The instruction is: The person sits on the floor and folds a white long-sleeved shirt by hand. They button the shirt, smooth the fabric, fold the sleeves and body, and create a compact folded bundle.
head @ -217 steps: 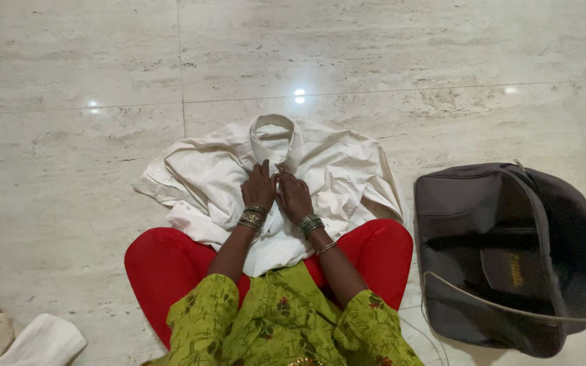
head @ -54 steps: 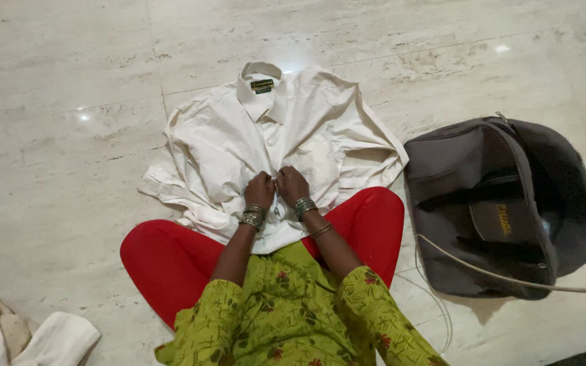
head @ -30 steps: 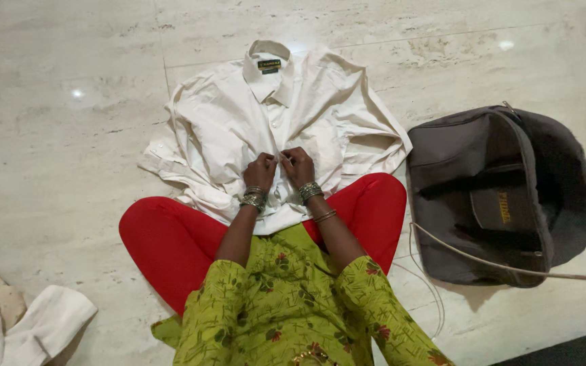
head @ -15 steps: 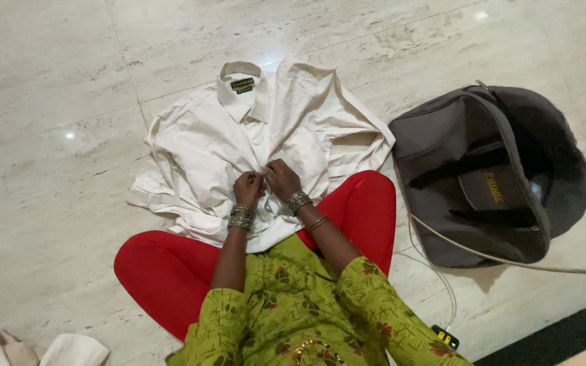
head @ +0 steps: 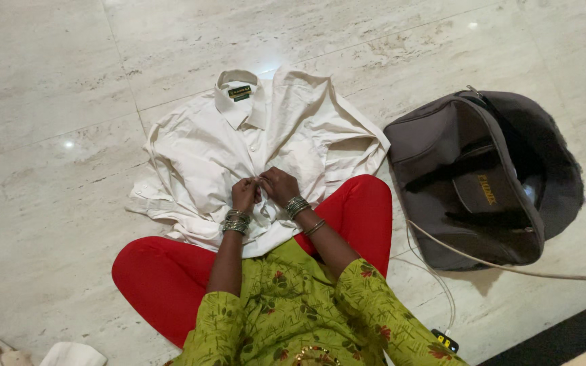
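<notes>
A white collared shirt (head: 198,146) lies spread face up on the marble floor, collar pointing away from me, its hem over my red-clad knees. My left hand (head: 244,193) and my right hand (head: 278,185) meet at the shirt's front placket near its middle. Both pinch the cloth there with closed fingers, knuckles almost touching. Bangles sit on both wrists. The exact spot held between the fingertips is hidden by the hands.
An open dark grey bag (head: 469,169) lies on the floor to my right, close to my right knee. A pale cord (head: 510,269) runs across the floor below it. Folded white cloth (head: 69,354) shows at the lower left corner.
Over the last seconds my hands have worked down the shirt front from near the collar to the middle of the placket. The view has shifted slightly; the bag stays put.
</notes>
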